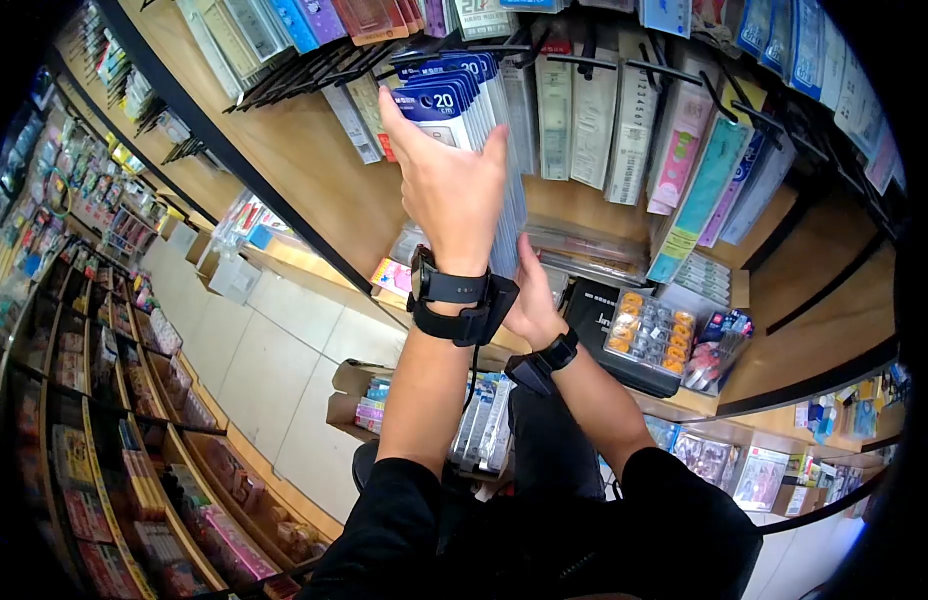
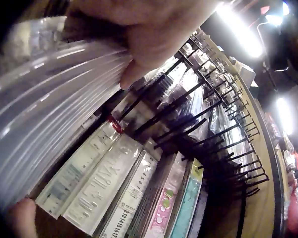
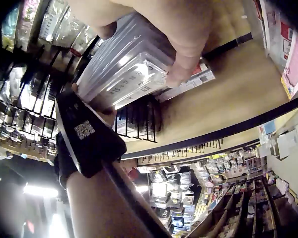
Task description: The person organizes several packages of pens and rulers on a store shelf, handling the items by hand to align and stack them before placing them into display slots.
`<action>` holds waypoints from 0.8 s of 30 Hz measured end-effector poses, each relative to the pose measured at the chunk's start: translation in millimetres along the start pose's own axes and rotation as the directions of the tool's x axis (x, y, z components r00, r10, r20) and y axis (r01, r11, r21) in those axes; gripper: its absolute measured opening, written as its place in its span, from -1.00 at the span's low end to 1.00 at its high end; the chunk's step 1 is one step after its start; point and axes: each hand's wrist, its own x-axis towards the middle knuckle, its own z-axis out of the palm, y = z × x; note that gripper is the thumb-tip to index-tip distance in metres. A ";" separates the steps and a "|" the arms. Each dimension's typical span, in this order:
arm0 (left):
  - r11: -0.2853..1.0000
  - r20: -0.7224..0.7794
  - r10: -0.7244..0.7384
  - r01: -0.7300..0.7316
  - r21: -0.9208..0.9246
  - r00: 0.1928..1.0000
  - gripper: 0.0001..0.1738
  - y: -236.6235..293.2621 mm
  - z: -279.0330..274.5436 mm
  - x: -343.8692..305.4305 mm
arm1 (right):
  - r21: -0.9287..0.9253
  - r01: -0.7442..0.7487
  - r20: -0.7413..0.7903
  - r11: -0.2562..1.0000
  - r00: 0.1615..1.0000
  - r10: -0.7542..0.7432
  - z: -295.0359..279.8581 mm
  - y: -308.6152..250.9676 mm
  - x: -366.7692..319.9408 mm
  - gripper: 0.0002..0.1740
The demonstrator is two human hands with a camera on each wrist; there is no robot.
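Observation:
A thick stack of clear-packed rulers (image 1: pixel 507 205) with blue header cards hangs at the front of the rack's hooks. My left hand (image 1: pixel 454 195) grips the stack near its top, fingers along one side and thumb along the other. Below it, my right hand (image 1: pixel 532 298) holds the stack's lower end. In the left wrist view, the layered clear edges of the rulers (image 2: pixel 44 109) fan out beneath my left hand (image 2: pixel 159 29). The right wrist view shows my right hand (image 3: pixel 174 25) with fingertips on both sides of the packs, number markings facing the camera.
More rulers and stencils (image 1: pixel 629 130) hang to the right of the stack on black hooks (image 1: pixel 669 68). On the shelf below lie a black case (image 1: pixel 589 315) and a clear box of small orange and grey items (image 1: pixel 649 335). An open carton (image 1: pixel 359 400) stands low down.

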 end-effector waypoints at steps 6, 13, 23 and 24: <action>1.000 -0.027 -0.011 0.011 -0.006 1.000 0.16 3.9 -8.9 0.8 | 0.141 -0.150 -0.041 0.979 0.987 0.157 -6.6 10.9 -1.8 -0.34; 1.000 -0.006 -0.002 0.002 0.019 1.000 0.13 7.3 -10.3 6.9 | 0.242 -0.164 -0.042 0.956 0.983 0.179 10.6 13.5 -4.8 -0.46; 0.990 -0.149 0.060 -0.078 -0.115 0.987 0.05 -10.2 13.6 14.5 | -0.123 -0.018 -0.123 0.992 0.992 0.003 18.6 -17.7 6.7 -0.48; 0.985 -0.194 0.090 -0.116 -0.125 0.977 0.04 -11.9 18.5 15.1 | -0.129 -0.005 -0.125 0.992 0.992 -0.011 16.1 -22.3 6.8 -0.48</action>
